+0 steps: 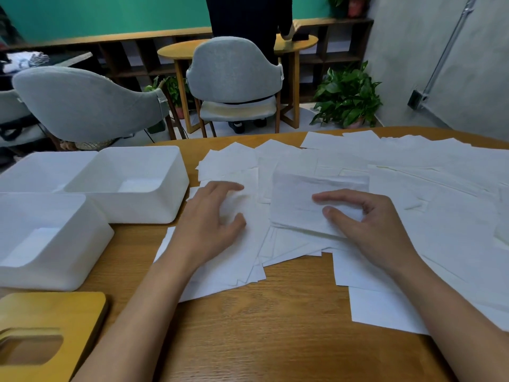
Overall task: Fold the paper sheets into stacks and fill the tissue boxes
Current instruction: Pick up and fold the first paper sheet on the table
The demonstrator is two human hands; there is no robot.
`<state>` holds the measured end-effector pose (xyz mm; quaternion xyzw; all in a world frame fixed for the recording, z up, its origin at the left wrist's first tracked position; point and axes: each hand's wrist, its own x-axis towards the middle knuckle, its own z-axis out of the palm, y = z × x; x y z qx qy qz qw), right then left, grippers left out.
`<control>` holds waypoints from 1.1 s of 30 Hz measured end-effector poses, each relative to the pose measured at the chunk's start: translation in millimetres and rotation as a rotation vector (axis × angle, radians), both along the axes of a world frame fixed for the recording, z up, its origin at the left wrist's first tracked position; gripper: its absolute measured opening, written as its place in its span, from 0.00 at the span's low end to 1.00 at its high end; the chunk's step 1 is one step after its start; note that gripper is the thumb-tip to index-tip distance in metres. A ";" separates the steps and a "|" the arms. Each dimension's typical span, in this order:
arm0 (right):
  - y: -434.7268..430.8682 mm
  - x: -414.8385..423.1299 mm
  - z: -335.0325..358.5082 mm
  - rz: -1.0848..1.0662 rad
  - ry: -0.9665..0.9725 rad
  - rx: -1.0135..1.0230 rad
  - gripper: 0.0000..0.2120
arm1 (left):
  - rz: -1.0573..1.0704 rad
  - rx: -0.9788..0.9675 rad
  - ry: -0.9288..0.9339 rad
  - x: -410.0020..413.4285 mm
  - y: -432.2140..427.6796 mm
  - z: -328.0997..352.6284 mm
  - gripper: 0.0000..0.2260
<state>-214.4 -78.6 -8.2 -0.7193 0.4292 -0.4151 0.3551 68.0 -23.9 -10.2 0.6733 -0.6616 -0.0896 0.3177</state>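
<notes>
Right of the tissue boxes (143, 208), left hand (212, 219) rests spread on paper sheets (446, 221); right hand (382, 219) apparently pinches a folded sheet (294, 197).

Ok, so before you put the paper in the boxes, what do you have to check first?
1. Lids off the white boxes: ok, the yellow lids lie on the table.
2. Room inside the boxes: ok, they look almost empty.
3. Paper sheets folded into a neat stack: not ok, most lie loose and spread out.
4. Left hand free: ok, it rests on the sheets and holds nothing.
5. Right hand gripping the folded sheet: cannot tell, thumb and fingers lie on it.
</notes>
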 end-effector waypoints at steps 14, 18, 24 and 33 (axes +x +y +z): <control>-1.8 1.7 -5.9 -0.031 -0.015 0.019 0.14 | 0.058 -0.019 -0.025 3.0 -1.0 0.2 0.20; -2.0 1.3 -5.0 -0.035 -0.031 0.024 0.14 | 0.045 -0.031 -0.056 3.6 -2.0 0.1 0.22; -2.2 3.4 -5.1 -0.032 -0.022 0.030 0.13 | -0.039 -0.143 -0.134 3.3 -3.1 -6.9 0.09; -0.5 -0.6 4.2 -0.132 -0.095 -0.033 0.09 | -0.310 0.000 0.343 -8.5 6.5 13.1 0.04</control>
